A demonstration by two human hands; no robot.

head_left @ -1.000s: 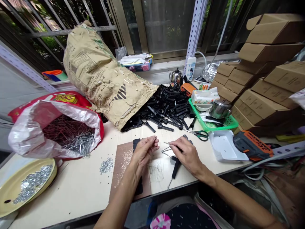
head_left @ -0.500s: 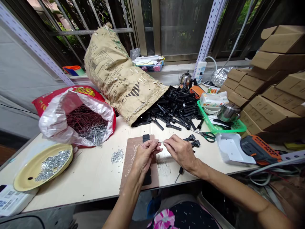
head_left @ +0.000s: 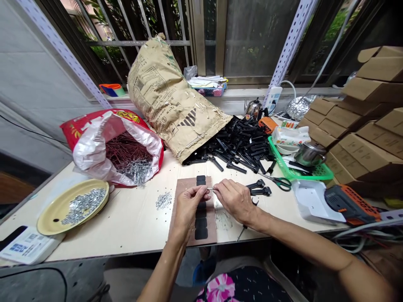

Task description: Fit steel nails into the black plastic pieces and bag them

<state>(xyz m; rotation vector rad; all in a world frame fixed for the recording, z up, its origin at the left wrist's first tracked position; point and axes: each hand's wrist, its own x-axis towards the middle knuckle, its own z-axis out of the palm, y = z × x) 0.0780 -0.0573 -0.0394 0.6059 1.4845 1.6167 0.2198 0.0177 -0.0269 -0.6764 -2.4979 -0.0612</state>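
My left hand (head_left: 191, 203) and my right hand (head_left: 234, 200) meet over a brown board (head_left: 179, 197), fingertips pinched. Between them runs a thin silver metal rod (head_left: 211, 188), possibly a screw; its ends are hidden in the fingers. Black rounded pads (head_left: 201, 233) lie in a column on the board beneath my hands. A small heap of silver metal bits (head_left: 163, 201) sits left of the board. Black plastic handle-like parts (head_left: 260, 191) rest just right of my right hand. Partly under that hand, a thin-shafted tool (head_left: 242, 231) lies near the table edge.
A red and white bag (head_left: 90, 144) of long screws or nails stands left, behind a yellow plate (head_left: 47, 220) of silver bits. Black parts (head_left: 236, 140) spill from a paper sack (head_left: 176, 105). Scissors (head_left: 281, 183), a green basket (head_left: 324, 174) and cardboard boxes (head_left: 362, 153) are right.
The view has swung left, so everything sits further right in the picture. My hands stay together over the board, still pinching the thin rod; more of the black pads shows.
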